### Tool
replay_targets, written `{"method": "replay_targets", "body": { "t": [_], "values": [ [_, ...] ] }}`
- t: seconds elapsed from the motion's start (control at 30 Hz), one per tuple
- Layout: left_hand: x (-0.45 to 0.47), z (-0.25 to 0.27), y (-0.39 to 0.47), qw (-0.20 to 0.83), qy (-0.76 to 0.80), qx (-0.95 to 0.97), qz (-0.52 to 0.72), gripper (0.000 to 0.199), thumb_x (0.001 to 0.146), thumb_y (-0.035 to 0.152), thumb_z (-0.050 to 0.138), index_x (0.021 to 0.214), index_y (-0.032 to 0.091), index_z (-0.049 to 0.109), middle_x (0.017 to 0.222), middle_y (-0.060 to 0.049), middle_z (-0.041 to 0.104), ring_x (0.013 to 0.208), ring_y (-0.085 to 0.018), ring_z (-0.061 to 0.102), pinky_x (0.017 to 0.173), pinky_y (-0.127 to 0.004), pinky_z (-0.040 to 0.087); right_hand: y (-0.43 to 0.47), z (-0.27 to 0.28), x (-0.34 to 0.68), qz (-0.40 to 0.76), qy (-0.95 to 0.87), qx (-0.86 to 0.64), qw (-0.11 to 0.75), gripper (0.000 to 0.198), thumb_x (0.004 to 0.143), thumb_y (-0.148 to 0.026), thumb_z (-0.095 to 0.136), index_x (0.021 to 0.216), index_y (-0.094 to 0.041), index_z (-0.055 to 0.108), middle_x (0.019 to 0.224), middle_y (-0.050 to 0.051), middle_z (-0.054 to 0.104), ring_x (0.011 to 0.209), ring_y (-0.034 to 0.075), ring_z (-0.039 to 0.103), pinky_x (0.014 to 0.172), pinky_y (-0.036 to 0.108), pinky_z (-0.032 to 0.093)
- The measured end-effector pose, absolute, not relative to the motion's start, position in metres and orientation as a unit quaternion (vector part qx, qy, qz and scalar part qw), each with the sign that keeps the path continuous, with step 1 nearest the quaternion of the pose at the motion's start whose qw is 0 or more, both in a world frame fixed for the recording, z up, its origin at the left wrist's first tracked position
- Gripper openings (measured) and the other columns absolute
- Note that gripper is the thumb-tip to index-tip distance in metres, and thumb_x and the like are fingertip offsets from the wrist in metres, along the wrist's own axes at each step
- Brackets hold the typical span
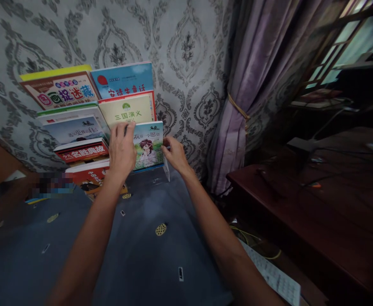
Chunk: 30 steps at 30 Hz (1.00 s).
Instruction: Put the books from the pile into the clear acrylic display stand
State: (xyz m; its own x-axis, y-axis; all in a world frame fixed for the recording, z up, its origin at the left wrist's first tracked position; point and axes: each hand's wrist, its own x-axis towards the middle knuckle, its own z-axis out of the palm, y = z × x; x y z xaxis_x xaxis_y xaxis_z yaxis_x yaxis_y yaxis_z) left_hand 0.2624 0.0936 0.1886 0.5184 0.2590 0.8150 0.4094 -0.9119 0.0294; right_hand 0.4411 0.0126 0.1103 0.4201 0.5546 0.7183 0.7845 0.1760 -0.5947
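Observation:
A thin book (148, 148) with a cartoon girl on its cover stands upright in the front right of a tiered rack, whose pale side panel (166, 170) shows at the right. My left hand (122, 146) grips the book's left side, its fingers curled near the top edge. At the right edge, my right hand (175, 154) pinches the same book between thumb and fingers. Directly behind it rises a cream-green book (127, 111), and behind that a blue book (122, 78). In the left column stand a brown book (63, 89), a grey-blue book (74, 131) and several red ones (82, 154).
The rack stands on a dark blue cloth (141, 255) with pineapple prints, against a patterned wall (186, 51). A tied purple curtain (227, 140) hangs to the right. Beyond are a dark red table (285, 212), cables and a white keyboard (275, 276).

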Motion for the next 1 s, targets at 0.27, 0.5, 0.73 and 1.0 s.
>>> {"method": "replay_targets", "body": {
  "t": [0.27, 0.5, 0.73, 1.0],
  "values": [
    [0.264, 0.180, 0.100, 0.041, -0.212, -0.868, -0.448, 0.062, 0.082, 0.001, 0.042, 0.139, 0.020, 0.053, 0.134, -0.013, 0.056, 0.134, -0.033, 0.044, 0.117, -0.056, 0.035, 0.012, 0.111, 0.437, -0.089, -0.528, -0.612, 0.582, 0.024, 0.083, -0.021, 0.049, 0.104, -0.021, 0.061, 0.100, 0.008, 0.070, 0.094, 0.025, 0.066, 0.082, 0.037, 0.054],
    [0.261, 0.177, 0.099, 0.049, -0.227, -0.869, -0.436, 0.068, 0.077, -0.004, 0.046, 0.142, 0.015, 0.052, 0.137, -0.016, 0.055, 0.136, -0.034, 0.044, 0.117, -0.056, 0.035, 0.015, 0.110, 0.438, -0.102, -0.530, -0.614, 0.576, 0.022, 0.084, -0.022, 0.050, 0.102, -0.021, 0.062, 0.098, 0.007, 0.070, 0.091, 0.024, 0.066, 0.082, 0.037, 0.053],
    [0.263, 0.175, 0.102, 0.060, -0.214, -0.871, -0.439, 0.066, 0.078, -0.003, 0.043, 0.140, 0.015, 0.055, 0.138, -0.014, 0.058, 0.133, -0.031, 0.047, 0.117, -0.050, 0.039, 0.016, 0.107, 0.435, -0.121, -0.511, -0.615, 0.588, 0.021, 0.086, -0.022, 0.049, 0.103, -0.021, 0.060, 0.099, 0.008, 0.070, 0.092, 0.025, 0.065, 0.082, 0.039, 0.053],
    [0.264, 0.172, 0.102, 0.023, -0.216, -0.869, -0.444, 0.070, 0.075, -0.006, 0.041, 0.139, 0.019, 0.056, 0.144, -0.011, 0.056, 0.139, -0.029, 0.044, 0.119, -0.049, 0.039, 0.018, 0.108, 0.431, -0.153, -0.503, -0.610, 0.592, 0.037, 0.092, -0.025, 0.046, 0.128, -0.020, 0.052, 0.111, 0.013, 0.068, 0.102, 0.028, 0.064, 0.093, 0.046, 0.052]
  ]
}}
